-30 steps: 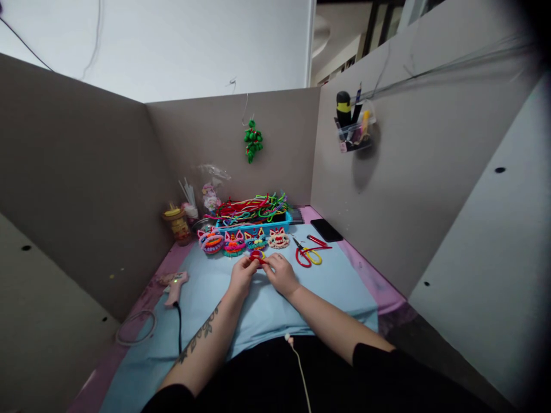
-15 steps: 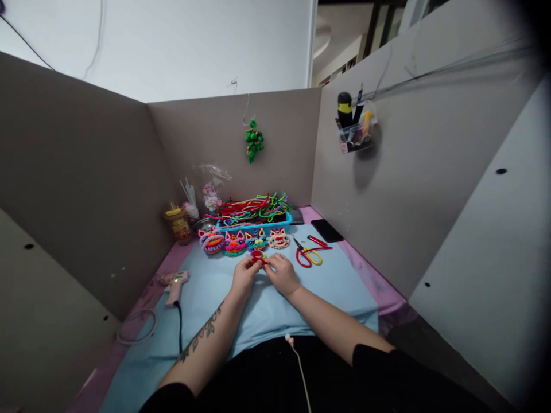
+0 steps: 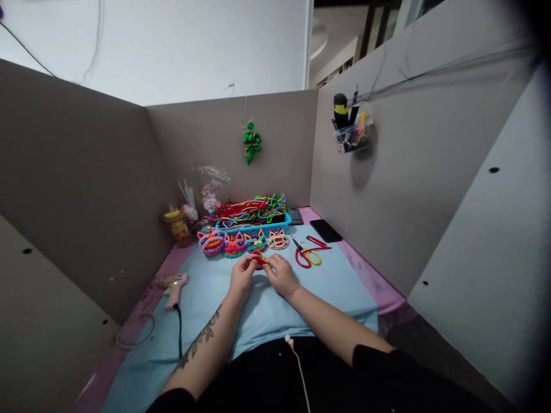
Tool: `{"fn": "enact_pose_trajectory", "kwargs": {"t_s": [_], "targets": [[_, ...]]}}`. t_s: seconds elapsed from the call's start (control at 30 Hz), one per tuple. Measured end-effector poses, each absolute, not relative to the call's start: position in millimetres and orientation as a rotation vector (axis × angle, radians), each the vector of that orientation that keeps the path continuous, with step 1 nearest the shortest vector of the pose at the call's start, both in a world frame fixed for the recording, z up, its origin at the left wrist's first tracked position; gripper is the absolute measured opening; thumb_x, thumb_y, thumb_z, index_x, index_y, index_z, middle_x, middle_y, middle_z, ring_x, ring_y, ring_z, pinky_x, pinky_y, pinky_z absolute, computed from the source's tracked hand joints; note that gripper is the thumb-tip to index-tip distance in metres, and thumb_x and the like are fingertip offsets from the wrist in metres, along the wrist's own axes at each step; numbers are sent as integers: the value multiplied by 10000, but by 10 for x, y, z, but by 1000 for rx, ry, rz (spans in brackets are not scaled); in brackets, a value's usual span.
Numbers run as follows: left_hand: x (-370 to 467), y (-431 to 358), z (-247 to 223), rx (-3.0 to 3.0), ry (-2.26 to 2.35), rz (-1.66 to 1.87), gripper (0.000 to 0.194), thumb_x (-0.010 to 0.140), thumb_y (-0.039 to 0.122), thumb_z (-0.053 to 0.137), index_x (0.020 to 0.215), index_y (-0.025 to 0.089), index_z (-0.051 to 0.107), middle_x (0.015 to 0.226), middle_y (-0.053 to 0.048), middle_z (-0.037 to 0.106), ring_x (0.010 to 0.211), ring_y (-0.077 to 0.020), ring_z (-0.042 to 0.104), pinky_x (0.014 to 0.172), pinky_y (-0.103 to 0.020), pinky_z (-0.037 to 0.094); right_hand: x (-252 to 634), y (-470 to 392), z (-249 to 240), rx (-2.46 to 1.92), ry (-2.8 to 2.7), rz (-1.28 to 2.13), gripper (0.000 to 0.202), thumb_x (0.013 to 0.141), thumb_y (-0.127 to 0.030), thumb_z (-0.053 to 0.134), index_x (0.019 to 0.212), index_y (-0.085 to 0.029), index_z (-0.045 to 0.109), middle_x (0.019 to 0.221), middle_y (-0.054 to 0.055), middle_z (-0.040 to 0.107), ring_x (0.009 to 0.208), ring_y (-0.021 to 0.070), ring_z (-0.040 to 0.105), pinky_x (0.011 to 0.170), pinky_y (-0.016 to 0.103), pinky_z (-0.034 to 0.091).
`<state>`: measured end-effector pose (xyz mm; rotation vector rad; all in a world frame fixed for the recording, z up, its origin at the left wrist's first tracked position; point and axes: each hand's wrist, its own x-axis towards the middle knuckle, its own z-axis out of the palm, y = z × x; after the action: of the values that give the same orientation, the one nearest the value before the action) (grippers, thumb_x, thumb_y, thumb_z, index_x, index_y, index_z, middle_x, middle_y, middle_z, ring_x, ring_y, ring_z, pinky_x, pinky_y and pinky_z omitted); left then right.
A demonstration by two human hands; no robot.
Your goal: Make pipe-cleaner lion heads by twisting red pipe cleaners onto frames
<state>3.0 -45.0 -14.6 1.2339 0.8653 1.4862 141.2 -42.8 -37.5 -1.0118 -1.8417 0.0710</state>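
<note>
Both hands over the blue cloth (image 3: pixel 321 304), fingers nearly meeting. Left hand (image 3: pixel 241 275) pinches a small red fuzzy piece (image 3: pixel 259 260) from its side; right hand (image 3: pixel 282 274) pinches it from the other, fingers closed. Piece sits between the fingertips, mid-table, just in front of the row of figures; partly covered by fingers, exact shape can't be told. Some yellow and purple shows right at it; can't tell if attached.

Four pipe-cleaner animal heads, pointed ears, in a row: purple-orange (image 3: pixel 210 243), pink-orange (image 3: pixel 234 246), teal (image 3: pixel 255 243), cream-red (image 3: pixel 278 240). Behind them, blue basket (image 3: pixel 258 228) heaped with multicolored pipe cleaners (image 3: pixel 252 209).

Right of the hands: scissors (image 3: pixel 315 261) with one red and one yellow handle, red pipe cleaner (image 3: pixel 323 248) lying at them, red-handled tool (image 3: pixel 317 241) just beyond, black phone (image 3: pixel 326 231) farther back. Left side: pink glue gun (image 3: pixel 175 291), indicator lit, dark cord running toward the wearer.
</note>
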Motion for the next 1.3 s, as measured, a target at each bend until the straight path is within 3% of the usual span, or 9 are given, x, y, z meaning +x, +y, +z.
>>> {"fn": "enact_pose_trajectory", "kwargs": {"t_s": [0.27, 0.73, 0.93, 1.07, 1.3], "targets": [[42, -440, -169, 1160, 899, 1515, 221, 609, 315, 729, 714, 136, 652, 769, -53, 676, 719, -174, 616, 688, -306, 497, 1405, -418, -392, -997, -1817, 62, 129, 851, -214, 503, 845, -191, 631, 812, 54, 594, 816, 191, 519, 746, 325, 411], [106, -414, -221, 980, 868, 1509, 305, 547, 351, 773, 677, 130, 609, 653, -15, 640, 616, -129, 585, 685, -286, 476, 1337, -432, -386, -1117, -1796, -106, 159, 777, -157, 519, 627, -204, 539, 691, 37, 521, 744, 197, 461, 692, 324, 367], [69, -393, -214, 913, 871, 1489, 369, 531, 401, 776, 719, 123, 623, 695, -34, 651, 667, -148, 603, 704, -301, 482, 1350, -418, -377, -1112, -1785, 7, 50, 778, -189, 543, 806, -193, 585, 787, 43, 570, 800, 198, 506, 726, 322, 397], [15, -377, -199, 877, 883, 1511, 403, 544, 410, 768, 813, 138, 642, 807, -62, 676, 745, -170, 624, 690, -286, 481, 1367, -430, -373, -1097, -1788, 61, 147, 802, -234, 549, 935, -188, 593, 849, 56, 600, 822, 200, 530, 735, 318, 413], [26, -394, -223, 986, 814, 1399, 391, 588, 368, 760, 884, 133, 659, 893, -92, 682, 818, -186, 632, 767, -325, 483, 1376, -421, -397, -1074, -1838, 49, 158, 865, -199, 443, 900, -187, 596, 820, 58, 607, 813, 194, 533, 741, 310, 399]]}}
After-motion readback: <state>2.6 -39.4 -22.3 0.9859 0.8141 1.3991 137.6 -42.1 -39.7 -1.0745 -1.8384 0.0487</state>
